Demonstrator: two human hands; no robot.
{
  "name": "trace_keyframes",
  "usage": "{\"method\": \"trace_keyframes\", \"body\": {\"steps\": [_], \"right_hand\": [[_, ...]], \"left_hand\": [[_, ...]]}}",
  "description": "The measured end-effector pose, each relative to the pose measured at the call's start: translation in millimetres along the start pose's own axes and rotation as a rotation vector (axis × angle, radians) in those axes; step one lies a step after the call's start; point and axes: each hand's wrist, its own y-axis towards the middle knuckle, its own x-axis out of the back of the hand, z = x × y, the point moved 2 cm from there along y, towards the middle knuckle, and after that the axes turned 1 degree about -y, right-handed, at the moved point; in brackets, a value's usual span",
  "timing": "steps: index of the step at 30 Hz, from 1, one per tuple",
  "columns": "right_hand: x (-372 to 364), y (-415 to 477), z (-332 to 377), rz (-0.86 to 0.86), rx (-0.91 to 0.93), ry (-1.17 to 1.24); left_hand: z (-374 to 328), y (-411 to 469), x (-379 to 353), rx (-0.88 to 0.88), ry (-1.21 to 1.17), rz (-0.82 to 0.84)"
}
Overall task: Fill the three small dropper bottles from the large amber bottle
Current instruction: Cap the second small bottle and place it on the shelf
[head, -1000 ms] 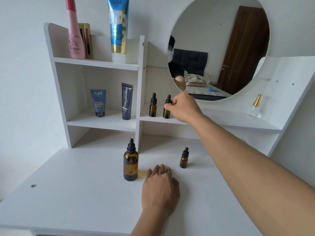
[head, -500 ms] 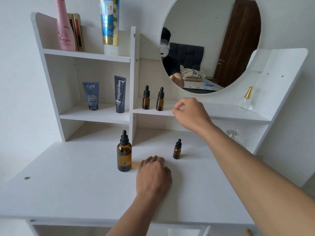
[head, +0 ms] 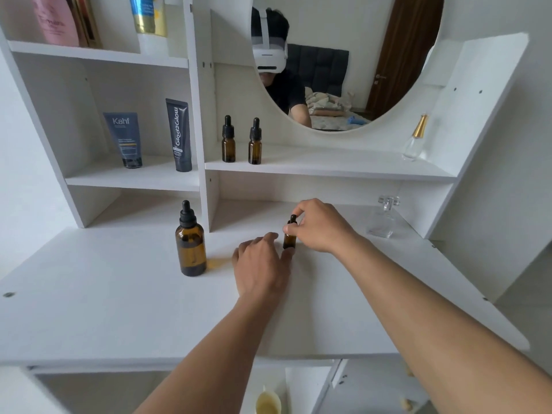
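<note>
Bare desktop lies open left of the large amber bottle. A shelf overhangs behind; a clear glass bottle stands right.

The large bottle is amber, its dropper black, the desk white.

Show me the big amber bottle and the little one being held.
large amber bottle (head: 191, 249): head view, on its glass body.
small dropper bottle (head: 289, 242): head view, on its glass body.

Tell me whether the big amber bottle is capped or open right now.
Capped. The large amber bottle stands upright with its black dropper cap seated on the neck.
</note>
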Motion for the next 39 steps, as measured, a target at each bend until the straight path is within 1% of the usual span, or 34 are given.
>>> {"method": "trace_keyframes", "body": {"steps": [5,9,12,15,19,25,28,31,35,39], "right_hand": [[-6.7,4.5,-0.1,-0.020,0.033,0.004],[-7.3,1.4,3.7,-0.011,0.048,-0.006],[-9.2,-2.7,5.8,-0.016,0.052,-0.002],[-11.6,-6.5,10.1,0.022,0.064,-0.020],[-14.3,-12.5,17.5,0.060,0.089,-0.075],[-17.9,-19.0,29.1,0.112,0.167,-0.159],[-14.4,-17.6,32.2,0.173,0.207,-0.180],[-12.0,-16.8,33.7,0.239,0.190,-0.169],[-9.9,-16.7,37.3,0.182,0.122,-0.263],[-9.5,-15.0,41.9,0.195,0.151,-0.262]], "left_hand": [[4.0,2.6,-2.0,0.002,-0.020,-0.033],[6.3,1.5,-1.6,-0.011,-0.142,-0.066],[9.1,-1.8,1.7,-0.007,-0.199,-0.061],[11.1,-3.8,7.6,-0.009,-0.217,-0.030],[19.2,-9.5,17.6,-0.044,-0.190,0.033],[29.0,-16.5,21.7,-0.070,-0.115,0.050],[34.0,-15.4,24.5,-0.081,-0.123,0.056],[38.3,-15.0,24.3,-0.101,-0.146,0.056],[39.9,-15.7,21.5,-0.119,-0.106,0.021],[40.7,-16.9,20.6,-0.140,-0.130,0.018]]}}
